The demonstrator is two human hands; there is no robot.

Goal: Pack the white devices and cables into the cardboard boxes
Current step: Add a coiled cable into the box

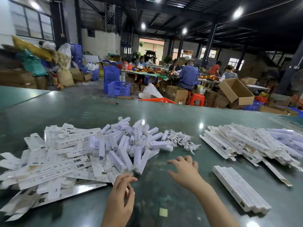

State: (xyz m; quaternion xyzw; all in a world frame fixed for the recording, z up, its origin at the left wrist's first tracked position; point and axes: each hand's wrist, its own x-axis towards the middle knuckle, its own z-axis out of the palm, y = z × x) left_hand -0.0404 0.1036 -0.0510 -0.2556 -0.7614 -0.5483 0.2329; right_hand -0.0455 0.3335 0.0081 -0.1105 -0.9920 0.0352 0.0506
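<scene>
Two hands hover empty; four packed boxes lie right.

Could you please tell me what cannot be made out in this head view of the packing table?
- Left hand: its fingers curl near something pale; motion blur hides whether it grips anything.
- Flat box sleeves: small print too small to read; pile cut off by the left edge.
- Cables: tangled, count unclear.
- Right-hand box pile: cut off by the right edge.

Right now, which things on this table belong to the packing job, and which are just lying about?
Belongs to the job:
white devices
cables
flat boxes
packed boxes
heap of boxes

Lying about:
paper scrap
blue crates
orange crate
</scene>
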